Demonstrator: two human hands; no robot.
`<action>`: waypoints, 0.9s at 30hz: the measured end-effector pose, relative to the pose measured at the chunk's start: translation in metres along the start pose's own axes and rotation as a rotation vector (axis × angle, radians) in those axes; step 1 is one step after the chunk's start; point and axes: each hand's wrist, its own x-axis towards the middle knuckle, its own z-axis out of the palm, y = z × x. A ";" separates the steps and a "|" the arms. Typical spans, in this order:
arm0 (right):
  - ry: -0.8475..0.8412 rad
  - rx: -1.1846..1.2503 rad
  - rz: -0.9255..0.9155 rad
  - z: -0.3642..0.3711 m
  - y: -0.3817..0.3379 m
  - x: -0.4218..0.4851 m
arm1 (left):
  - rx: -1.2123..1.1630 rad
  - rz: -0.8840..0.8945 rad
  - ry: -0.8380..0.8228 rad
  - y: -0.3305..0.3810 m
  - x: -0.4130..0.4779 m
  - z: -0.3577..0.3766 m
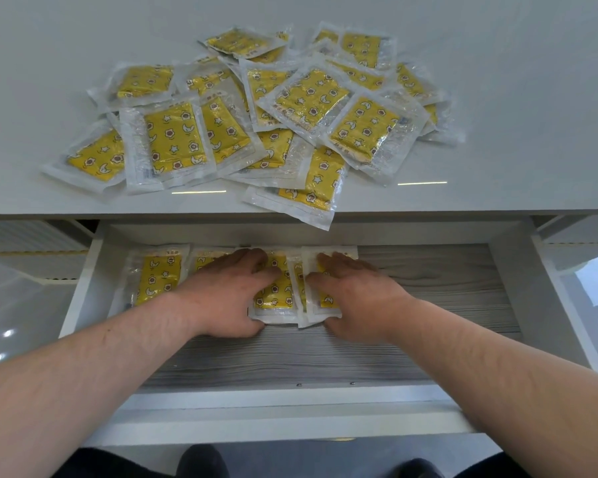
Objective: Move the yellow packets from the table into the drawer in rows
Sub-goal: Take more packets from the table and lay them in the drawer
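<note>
The fingers (pixel 256 258) of the left hand (pixel 228 294) lie straight and slightly spread, pressing flat on a yellow packet (pixel 277 294) at the back of the drawer (pixel 428 305), with the thumb against the packet's near edge. The right hand (pixel 354 298) rests the same way on the next packet (pixel 313 267) towards the drawer's right side, its fingers flat and a little apart. Whether either thumb is tucked under the plastic I cannot tell. These two packets overlap and end a row (pixel 159 274) that starts at the drawer's left side, four packets or perhaps five. The step in hand looks like squaring this row against the drawer's back wall. The right part of the drawer's back is bare, and a large loose pile (pixel 290 108) lies on the table (pixel 497 98) beyond the drawer. The next move calls for lifting both hands, taking packets from that pile, and laying them beside the right-hand packet
</note>
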 end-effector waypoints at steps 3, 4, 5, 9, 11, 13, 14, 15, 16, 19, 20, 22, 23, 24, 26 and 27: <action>-0.003 0.005 0.040 -0.002 0.002 -0.003 | 0.090 0.047 0.017 0.001 0.002 0.000; -0.007 -0.002 0.050 -0.003 0.002 -0.004 | 0.111 0.062 0.005 0.003 0.004 0.000; -0.006 -0.010 0.055 -0.003 0.002 -0.004 | 0.117 0.065 -0.012 0.005 0.006 0.000; -0.025 -0.052 -0.032 0.000 0.004 -0.002 | 0.045 0.027 -0.058 0.005 0.007 -0.001; -0.028 -0.059 -0.070 0.002 0.003 -0.001 | 0.026 0.015 -0.072 0.003 0.005 0.000; -0.023 -0.087 -0.100 0.003 -0.002 0.001 | 0.020 0.011 -0.068 0.002 0.004 0.000; -0.022 -0.115 -0.120 0.004 -0.004 0.002 | 0.019 0.013 -0.063 0.002 0.004 0.000; -0.027 -0.140 -0.135 0.005 -0.006 0.003 | 0.018 0.015 -0.060 0.003 0.004 0.000; -0.037 -0.153 -0.137 0.005 -0.007 0.003 | 0.018 0.018 -0.056 0.003 0.004 0.000; -0.053 -0.146 -0.085 0.007 -0.005 0.002 | 0.019 0.015 -0.064 0.002 0.003 -0.001; -0.049 -0.135 -0.056 0.007 -0.003 0.002 | 0.015 0.012 -0.067 0.001 0.002 -0.001; -0.049 -0.117 -0.007 0.006 -0.002 0.003 | 0.008 0.004 -0.067 0.001 0.002 0.000; -0.055 -0.116 0.003 0.005 -0.003 0.003 | 0.007 0.002 -0.065 0.001 0.003 0.001; -0.060 -0.122 0.003 0.004 -0.004 0.004 | 0.011 0.002 -0.062 0.001 0.003 0.001; -0.064 -0.148 -0.007 0.003 -0.006 0.004 | 0.026 -0.002 -0.066 0.002 0.003 0.002; -0.062 -0.154 -0.006 0.003 -0.006 0.005 | 0.033 -0.003 -0.072 0.002 0.003 0.002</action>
